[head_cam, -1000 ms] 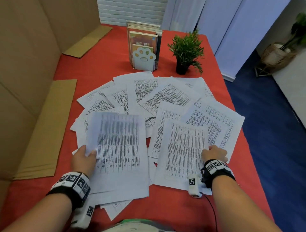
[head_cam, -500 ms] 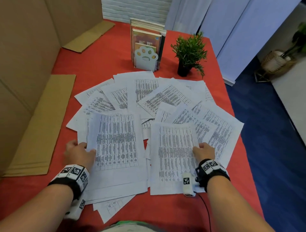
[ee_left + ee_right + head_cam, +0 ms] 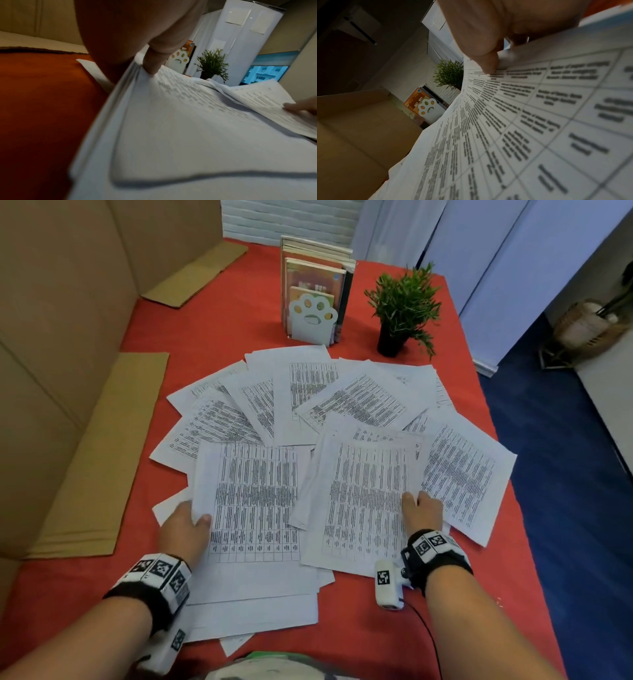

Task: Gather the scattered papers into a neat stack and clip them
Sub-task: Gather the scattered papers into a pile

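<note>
Many printed sheets [image 3: 342, 402] lie fanned across the red table [image 3: 212, 330]. My left hand [image 3: 186, 529] pinches the left edge of a small pile of sheets [image 3: 253, 501], thumb on top; the left wrist view shows the thumb [image 3: 152, 63] pressing several lifted edges [image 3: 130, 102]. My right hand [image 3: 423, 510] grips the right edge of another sheet [image 3: 366, 498], thumb on top and fingers under it; in the right wrist view the thumb [image 3: 486, 63] sits on that table-printed page [image 3: 530, 121]. No clip is visible.
A paw-shaped bookend with books [image 3: 313, 316] and a small potted plant [image 3: 402, 309] stand at the far side. Cardboard panels [image 3: 68, 302] wall the left, with flat cardboard [image 3: 102, 467] on the table. The table's right edge drops to blue floor [image 3: 565, 474].
My right hand has dragged its sheet left toward the left pile, covering the sheets beneath. My left hand has kept hold of the pile's left edge and squared it.
</note>
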Demonstrator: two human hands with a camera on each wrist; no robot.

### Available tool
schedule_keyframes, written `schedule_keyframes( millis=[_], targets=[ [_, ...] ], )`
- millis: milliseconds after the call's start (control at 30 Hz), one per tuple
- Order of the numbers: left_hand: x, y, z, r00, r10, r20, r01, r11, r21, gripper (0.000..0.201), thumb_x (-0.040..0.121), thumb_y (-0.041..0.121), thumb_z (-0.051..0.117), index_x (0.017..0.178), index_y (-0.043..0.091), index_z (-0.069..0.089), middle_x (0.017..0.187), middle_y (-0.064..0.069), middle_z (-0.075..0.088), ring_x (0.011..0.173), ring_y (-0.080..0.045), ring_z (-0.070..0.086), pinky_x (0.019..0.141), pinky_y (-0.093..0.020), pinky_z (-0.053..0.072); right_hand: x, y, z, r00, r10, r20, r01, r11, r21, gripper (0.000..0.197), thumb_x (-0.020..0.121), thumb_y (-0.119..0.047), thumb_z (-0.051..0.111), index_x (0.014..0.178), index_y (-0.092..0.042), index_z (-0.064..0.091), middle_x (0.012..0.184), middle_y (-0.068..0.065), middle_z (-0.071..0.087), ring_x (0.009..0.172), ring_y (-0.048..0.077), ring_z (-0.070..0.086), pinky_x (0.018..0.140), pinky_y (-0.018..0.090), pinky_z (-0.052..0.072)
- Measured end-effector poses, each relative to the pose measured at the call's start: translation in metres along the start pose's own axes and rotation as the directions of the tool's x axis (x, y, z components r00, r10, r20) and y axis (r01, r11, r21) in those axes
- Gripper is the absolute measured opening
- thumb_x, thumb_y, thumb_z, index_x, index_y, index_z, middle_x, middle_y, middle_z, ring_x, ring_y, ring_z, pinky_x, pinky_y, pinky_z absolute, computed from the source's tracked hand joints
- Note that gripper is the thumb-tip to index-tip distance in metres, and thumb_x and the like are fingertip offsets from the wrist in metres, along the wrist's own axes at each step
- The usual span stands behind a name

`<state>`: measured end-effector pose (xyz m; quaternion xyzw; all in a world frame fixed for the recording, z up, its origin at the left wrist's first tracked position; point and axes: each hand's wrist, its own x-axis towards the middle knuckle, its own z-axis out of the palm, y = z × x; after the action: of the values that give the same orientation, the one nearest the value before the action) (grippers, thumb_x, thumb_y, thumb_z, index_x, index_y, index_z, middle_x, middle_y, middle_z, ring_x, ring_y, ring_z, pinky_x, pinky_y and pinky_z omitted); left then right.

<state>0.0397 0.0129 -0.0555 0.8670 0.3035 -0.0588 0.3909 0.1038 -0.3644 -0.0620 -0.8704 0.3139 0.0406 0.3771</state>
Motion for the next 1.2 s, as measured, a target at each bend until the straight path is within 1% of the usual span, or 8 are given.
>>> schedule_keyframes(
  millis=[133,267,367,500,700,867,1033,1200],
  targets=[
    [-0.013,0.0,0.003,0.993,-0.111,-0.03,0.115,0.959,0.259,0.044,0.09,0.033,0.053,0.123,0.004,0.057,0.145,-0.018,0.031,0.126,-0.04,0.032,0.105,-0.05,0.032,-0.014,-0.01,0.008,0.996,-0.031,0.079,0.031,1.0,0.003,0.044,0.089,-0.014,0.054,0.129,-0.003,0.041,0.123,0.019,0.05,0.104,0.036,0.056,0.087,0.038,0.047],
    [-0.025,0.002,-0.002,0.96,-0.275,-0.058,0.281,0.945,0.166,0.045,0.09,0.034,0.051,0.125,0.007,0.057,0.156,-0.012,0.006,0.132,-0.043,0.021,0.111,-0.049,0.023,-0.021,-0.005,0.014,0.985,-0.068,0.159,0.067,0.998,0.014,0.034,0.088,-0.007,0.049,0.121,-0.004,0.048,0.106,0.016,0.06,0.095,0.031,0.058,0.074,0.031,0.046],
    [-0.024,-0.004,-0.007,0.958,-0.287,-0.031,0.288,0.955,0.076,0.044,0.089,0.032,0.051,0.121,0.003,0.058,0.152,-0.019,0.015,0.122,-0.044,0.041,0.111,-0.043,0.032,-0.028,0.002,0.01,0.981,-0.087,0.172,0.079,0.996,0.052,0.017,0.09,-0.009,0.047,0.107,-0.008,0.052,0.088,0.009,0.056,0.083,0.025,0.054,0.058,0.024,0.039],
    [-0.029,-0.005,-0.008,0.996,-0.093,-0.003,0.092,0.993,-0.076,0.026,0.084,0.021,0.062,0.098,-0.001,0.065,0.106,-0.021,0.064,0.087,-0.035,0.063,0.083,-0.038,0.052,-0.04,0.009,0.003,0.971,-0.112,0.213,0.053,0.963,0.265,0.034,0.094,-0.02,0.052,0.125,-0.006,0.052,0.105,0.009,0.06,0.1,0.026,0.058,0.089,0.037,0.047],
    [-0.035,-0.005,-0.02,0.99,0.087,-0.109,-0.107,0.975,-0.194,0.018,0.083,-0.01,0.048,0.091,0.005,0.053,0.086,-0.015,0.057,0.076,-0.025,0.051,0.055,-0.025,0.036,-0.044,0.004,-0.012,0.963,-0.217,0.16,0.152,0.927,0.343,0.03,0.093,-0.013,0.052,0.123,-0.008,0.054,0.101,0.009,0.061,0.097,0.026,0.059,0.089,0.037,0.045],
    [-0.031,-0.001,-0.036,0.99,0.122,-0.065,-0.136,0.931,-0.34,0.059,0.082,-0.013,0.054,0.133,0.013,0.038,0.124,-0.001,0.045,0.112,-0.016,0.043,0.094,-0.027,0.034,-0.052,-0.004,-0.01,0.932,-0.193,0.306,0.005,0.852,0.523,0.008,0.088,-0.022,0.063,0.086,-0.019,0.069,0.083,-0.005,0.075,0.087,0.021,0.069,0.091,0.044,0.052],
    [-0.035,0.021,-0.021,0.977,0.175,0.124,-0.065,0.795,-0.603,0.093,0.082,-0.02,0.047,0.149,0.034,0.011,0.139,0.014,0.033,0.127,-0.01,0.039,0.102,-0.032,0.035,-0.083,-0.009,0.021,0.828,-0.234,0.51,-0.075,0.855,0.513,0.025,0.081,-0.026,0.066,0.106,-0.023,0.067,0.114,0.01,0.071,0.104,0.029,0.067,0.095,0.054,0.05],
    [-0.037,0.037,0.001,0.958,0.076,0.276,0.135,0.731,-0.669,0.063,0.091,0.059,0.035,0.146,0.046,0.007,0.154,0.011,0.023,0.141,-0.016,0.026,0.115,-0.049,0.022,-0.1,-0.014,0.035,0.777,-0.238,0.583,-0.06,0.894,0.444,0.055,0.083,-0.009,0.062,0.126,-0.037,0.042,0.128,0.002,0.06,0.116,0.028,0.059,0.102,0.053,0.044]
  ],
)
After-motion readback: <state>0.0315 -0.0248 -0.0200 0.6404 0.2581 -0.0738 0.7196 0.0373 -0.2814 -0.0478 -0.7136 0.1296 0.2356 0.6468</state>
